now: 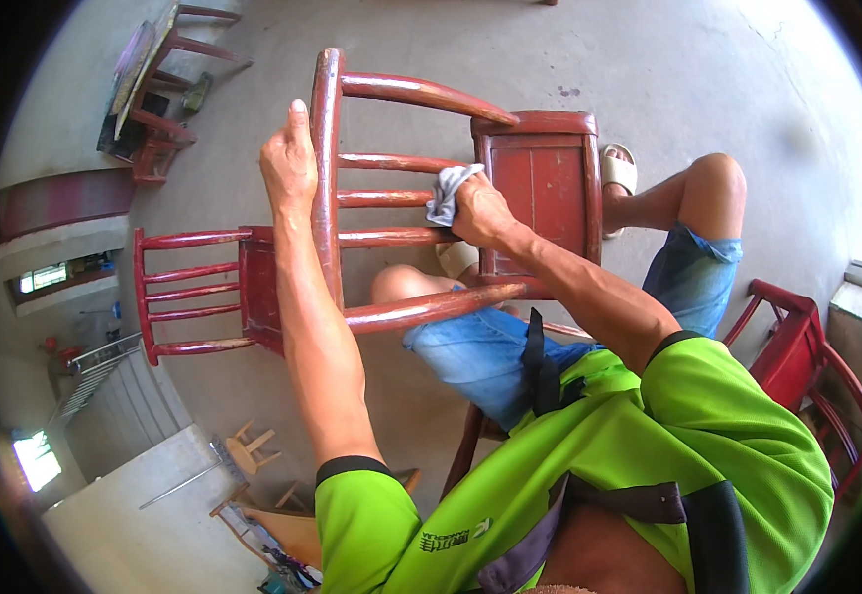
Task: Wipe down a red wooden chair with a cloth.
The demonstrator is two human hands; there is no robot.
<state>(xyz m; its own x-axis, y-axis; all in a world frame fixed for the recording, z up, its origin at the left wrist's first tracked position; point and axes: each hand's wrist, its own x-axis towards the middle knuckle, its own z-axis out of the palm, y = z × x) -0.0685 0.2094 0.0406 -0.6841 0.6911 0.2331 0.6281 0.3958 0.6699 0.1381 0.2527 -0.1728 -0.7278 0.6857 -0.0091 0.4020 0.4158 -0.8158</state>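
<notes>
A red-painted wooden chair (538, 197) stands in front of me, its slatted back reaching to the left and its paint worn along the slats. My left hand (291, 167) is at the outer side of the back's top rail (327, 193), thumb pointing up along it and fingers partly hidden, bracing the rail. In my right hand (483, 208) is a crumpled grey cloth (451, 194), pressed against the middle slats (386, 198) near the seat end. The cloth covers part of those slats.
Another red chair (197, 293) stands close behind my left forearm, and a third red chair (787, 341) is at the right by the wall. A small wooden stool (249, 449) sits lower left. A table (150, 70) leads the upper left.
</notes>
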